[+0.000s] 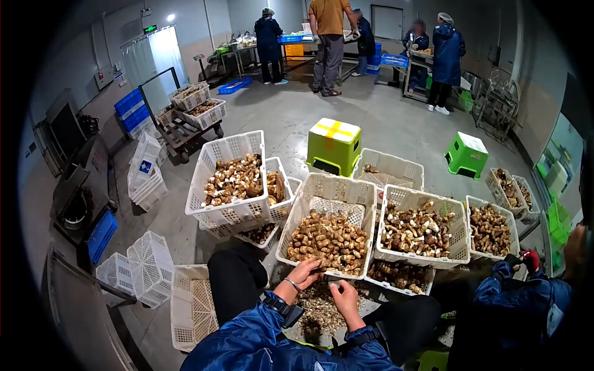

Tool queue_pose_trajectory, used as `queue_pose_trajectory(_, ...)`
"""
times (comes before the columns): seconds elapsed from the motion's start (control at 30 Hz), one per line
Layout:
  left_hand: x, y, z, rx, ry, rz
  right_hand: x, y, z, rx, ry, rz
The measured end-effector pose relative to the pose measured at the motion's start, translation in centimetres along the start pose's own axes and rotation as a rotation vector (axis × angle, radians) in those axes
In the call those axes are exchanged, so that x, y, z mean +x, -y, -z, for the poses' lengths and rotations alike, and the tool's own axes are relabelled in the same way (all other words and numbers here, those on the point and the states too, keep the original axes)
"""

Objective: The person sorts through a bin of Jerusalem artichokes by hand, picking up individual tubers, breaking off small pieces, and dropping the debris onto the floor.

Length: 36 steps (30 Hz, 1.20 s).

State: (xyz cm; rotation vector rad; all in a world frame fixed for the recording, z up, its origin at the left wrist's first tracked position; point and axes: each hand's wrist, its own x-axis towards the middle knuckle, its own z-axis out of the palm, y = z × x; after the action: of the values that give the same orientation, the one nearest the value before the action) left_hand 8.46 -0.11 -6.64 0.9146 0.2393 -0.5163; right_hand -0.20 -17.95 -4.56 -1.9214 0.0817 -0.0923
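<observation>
1. Head view, front and centre: the left hand (303, 272) was down at the near edge of a white crate (337, 188), fingers curled over the brown mushrooms (328, 241) heaped inside. Whether it had one gripped, I couldn't tell; the fingertips were buried in the pile.
2. The right hand (345, 298) hung just below that rim, loosely curled with the thumb up. Something small and dark showed near its fingertips, too blurred to name, so its hold was unclear.
3. Under both hands lay a bed of scraps (318, 306), between the person's knees.
4. Just to the right stood a second crate (421, 255) of paler, cut-looking mushrooms, touching the first.
5. Further right, a co-worker's blue sleeve (513, 290) reached toward more crates; a green stool (334, 145) stood behind on the floor.
6. My read: this was the pick-up step of a trimming round, one mushroom being drawn from the heap. The next move would call for a clean single grab, then bringing it over the scraps to meet the right hand.
</observation>
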Motion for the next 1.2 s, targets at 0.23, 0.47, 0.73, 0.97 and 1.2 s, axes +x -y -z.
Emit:
queue_pose_trajectory(0.23, 0.0, 0.1, -0.3, 0.004, 0.005, 0.002, 0.0, 0.4, 0.1, -0.004, 0.008, -0.029)
queue_pose_trajectory(0.47, -0.4, -0.1, -0.5, -0.012, 0.008, 0.026, 0.0, 0.5, 0.1, 0.001, 0.003, -0.027)
queue_pose_trajectory(0.73, -0.4, -0.1, -0.7, -0.022, 0.012, 0.020, -0.1, -0.2, -0.1, -0.008, 0.000, -0.012)
queue_pose_trajectory(0.97, -0.6, -0.2, -0.9, -0.020, 0.009, 0.040, 0.1, -1.1, -0.4, -0.016, 0.001, -0.003)
queue_pose_trajectory(1.2, -0.2, 0.2, -0.5, -0.057, -0.010, 0.029, 0.0, -1.1, -0.6, 0.048, 0.005, -0.034)
